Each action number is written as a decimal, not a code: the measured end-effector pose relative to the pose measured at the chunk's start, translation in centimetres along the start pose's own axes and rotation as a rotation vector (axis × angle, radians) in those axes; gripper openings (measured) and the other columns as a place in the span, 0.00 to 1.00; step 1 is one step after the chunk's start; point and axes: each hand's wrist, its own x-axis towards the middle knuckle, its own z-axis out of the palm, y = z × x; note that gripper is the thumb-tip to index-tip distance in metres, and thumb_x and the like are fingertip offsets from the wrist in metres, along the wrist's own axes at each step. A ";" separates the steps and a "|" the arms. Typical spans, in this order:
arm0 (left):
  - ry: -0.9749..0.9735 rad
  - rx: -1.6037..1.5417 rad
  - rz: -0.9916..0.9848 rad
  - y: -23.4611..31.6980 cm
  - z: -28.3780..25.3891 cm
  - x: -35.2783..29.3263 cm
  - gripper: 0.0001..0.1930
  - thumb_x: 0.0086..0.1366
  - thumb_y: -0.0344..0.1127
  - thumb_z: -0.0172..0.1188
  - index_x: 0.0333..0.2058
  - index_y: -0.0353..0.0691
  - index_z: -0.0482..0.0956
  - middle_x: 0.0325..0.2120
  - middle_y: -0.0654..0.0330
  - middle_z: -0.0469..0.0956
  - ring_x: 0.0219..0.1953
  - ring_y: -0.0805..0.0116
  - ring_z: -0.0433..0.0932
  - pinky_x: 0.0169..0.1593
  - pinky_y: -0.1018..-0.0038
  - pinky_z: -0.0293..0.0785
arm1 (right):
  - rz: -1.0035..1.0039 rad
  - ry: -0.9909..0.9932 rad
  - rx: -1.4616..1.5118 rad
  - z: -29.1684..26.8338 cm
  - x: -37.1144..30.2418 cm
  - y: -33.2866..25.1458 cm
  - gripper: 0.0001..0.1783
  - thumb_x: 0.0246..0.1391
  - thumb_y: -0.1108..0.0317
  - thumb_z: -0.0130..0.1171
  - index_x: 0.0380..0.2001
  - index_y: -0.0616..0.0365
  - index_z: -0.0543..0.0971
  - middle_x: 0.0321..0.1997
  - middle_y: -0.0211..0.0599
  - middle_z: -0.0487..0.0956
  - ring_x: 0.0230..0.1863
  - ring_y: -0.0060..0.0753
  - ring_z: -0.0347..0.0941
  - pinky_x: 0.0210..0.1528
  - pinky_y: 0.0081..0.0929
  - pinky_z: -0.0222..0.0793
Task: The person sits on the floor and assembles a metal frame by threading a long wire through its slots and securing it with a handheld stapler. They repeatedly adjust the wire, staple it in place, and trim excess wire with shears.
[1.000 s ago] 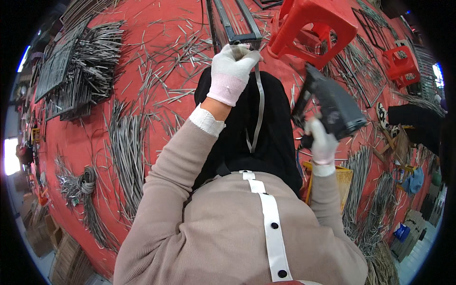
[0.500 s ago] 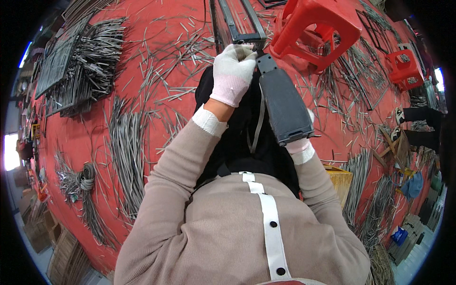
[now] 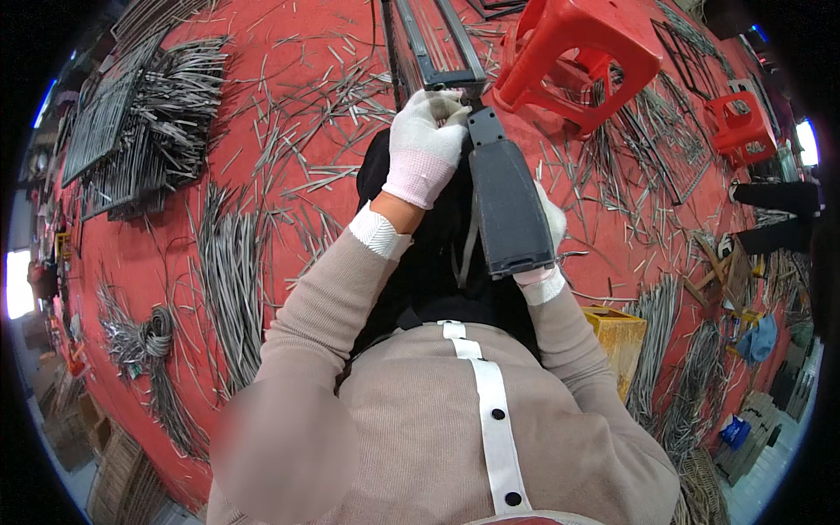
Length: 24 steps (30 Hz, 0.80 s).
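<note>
My left hand (image 3: pixel 429 131), in a white knitted glove, is closed at the near end of a narrow dark grey frame (image 3: pixel 455 77); what its fingers pinch is too small to make out. Just right of these fingers is the nose of a dark grey tool that looks like a staple gun (image 3: pixel 512 206). My right hand (image 3: pixel 551 223), also gloved, grips that tool from beneath and the right side. The tool's body hides most of its fingers. A thin grey strip (image 3: pixel 468 249) hangs beside the tool over my dark trousers.
A red plastic stool (image 3: pixel 595 52) stands close by at the far right, with another red stool (image 3: pixel 742 129) beyond it. Grey strip bundles (image 3: pixel 232 280) and stacked frames (image 3: pixel 114 122) lie left. At right are a yellow box (image 3: pixel 617 341) and another person's legs (image 3: pixel 774 197).
The staple gun has shifted slightly left and nearer to me, with more of my right glove showing beside it. My left hand stays at the frame's end, slightly lower. The other person's legs have moved.
</note>
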 end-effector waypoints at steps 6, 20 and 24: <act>-0.129 -0.142 -0.065 1.1 -1.4 -0.5 0.11 0.65 0.33 0.68 0.36 0.28 0.85 0.38 0.60 0.85 0.38 0.74 0.81 0.47 0.76 0.75 | 0.044 0.064 -0.054 -5.3 -1.1 -4.6 0.20 0.60 0.70 0.67 0.54 0.66 0.79 0.46 0.34 0.86 0.42 0.24 0.83 0.45 0.24 0.78; -0.302 -0.178 -0.074 -0.6 -6.0 0.6 0.14 0.75 0.34 0.54 0.44 0.26 0.81 0.41 0.57 0.83 0.48 0.71 0.77 0.59 0.73 0.68 | 1.406 0.664 -1.065 -30.2 -30.8 7.1 0.41 0.55 0.69 0.54 0.74 0.64 0.61 0.60 0.62 0.79 0.53 0.57 0.80 0.58 0.41 0.72; -0.261 -0.162 -0.104 -0.5 -6.5 0.1 0.09 0.74 0.30 0.57 0.44 0.30 0.81 0.40 0.55 0.83 0.47 0.69 0.78 0.60 0.71 0.69 | 1.592 0.570 -1.451 -29.0 -30.2 9.2 0.39 0.57 0.66 0.58 0.73 0.52 0.65 0.60 0.53 0.78 0.57 0.56 0.76 0.57 0.50 0.72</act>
